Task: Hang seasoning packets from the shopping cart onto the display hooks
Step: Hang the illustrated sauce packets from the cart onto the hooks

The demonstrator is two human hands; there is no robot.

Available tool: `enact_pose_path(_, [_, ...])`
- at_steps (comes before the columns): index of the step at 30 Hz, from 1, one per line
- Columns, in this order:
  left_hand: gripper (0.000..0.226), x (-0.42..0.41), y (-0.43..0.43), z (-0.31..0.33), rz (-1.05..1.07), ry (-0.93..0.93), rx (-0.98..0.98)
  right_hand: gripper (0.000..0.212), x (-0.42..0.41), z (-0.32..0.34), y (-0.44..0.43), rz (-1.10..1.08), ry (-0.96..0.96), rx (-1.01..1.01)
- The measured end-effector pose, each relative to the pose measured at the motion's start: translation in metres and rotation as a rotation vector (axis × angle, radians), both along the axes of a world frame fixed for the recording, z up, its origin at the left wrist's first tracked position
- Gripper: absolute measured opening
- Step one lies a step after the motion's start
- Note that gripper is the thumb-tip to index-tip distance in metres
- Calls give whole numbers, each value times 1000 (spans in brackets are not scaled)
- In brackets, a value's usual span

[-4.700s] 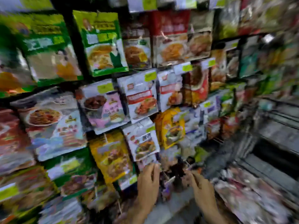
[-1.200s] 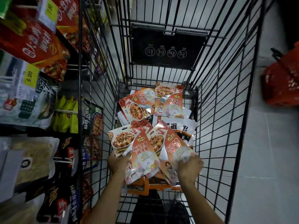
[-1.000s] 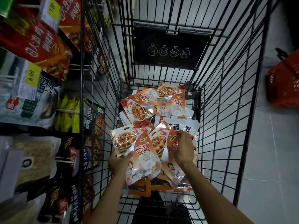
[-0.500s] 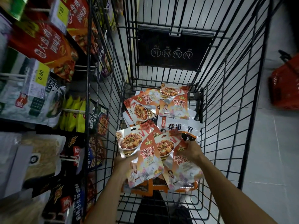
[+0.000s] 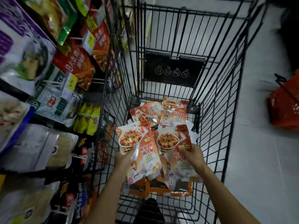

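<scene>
Red basket point(image 5: 285, 109) on tiled floor point(image 5: 258, 159)

On the orange packets point(image 5: 146, 152) inside the shopping cart point(image 5: 226, 110) — 麻婆豆腐 in white characters. Black panel point(image 5: 173, 81) on the cart's far wall: four crossed-circle signs, captions too small. Yellow price tag point(image 5: 71, 81) left of the cart — blurred, ends ".00".

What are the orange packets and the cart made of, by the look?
Orange packets: probably plastic or foil-laminate film, glossy; glare patches, silvery edges and soft buckling show. Cart: likely steel wire with a dark, matte coating; thin rigid bars in a welded-looking grid.
</scene>
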State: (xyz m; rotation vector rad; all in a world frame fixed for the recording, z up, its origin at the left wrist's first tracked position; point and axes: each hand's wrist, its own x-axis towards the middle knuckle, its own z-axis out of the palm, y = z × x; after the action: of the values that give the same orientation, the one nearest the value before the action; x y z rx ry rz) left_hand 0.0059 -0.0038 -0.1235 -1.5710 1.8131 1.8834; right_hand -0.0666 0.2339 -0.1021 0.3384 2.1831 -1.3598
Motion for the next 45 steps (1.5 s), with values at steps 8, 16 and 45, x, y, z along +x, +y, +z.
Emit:
enact_pose_path(8, [29, 24, 1, 125, 80, 293, -91, 14, -20, 118, -9, 99, 201, -204])
enact_pose_path(16, [28, 114, 14, 276, 243, 529, -290, 29, 4, 243, -35, 300, 385, -487])
enact_pose_path(45, [72, 712, 109, 470, 1115, 443, -1033, 28, 506, 437, -210, 1199, 283, -1075])
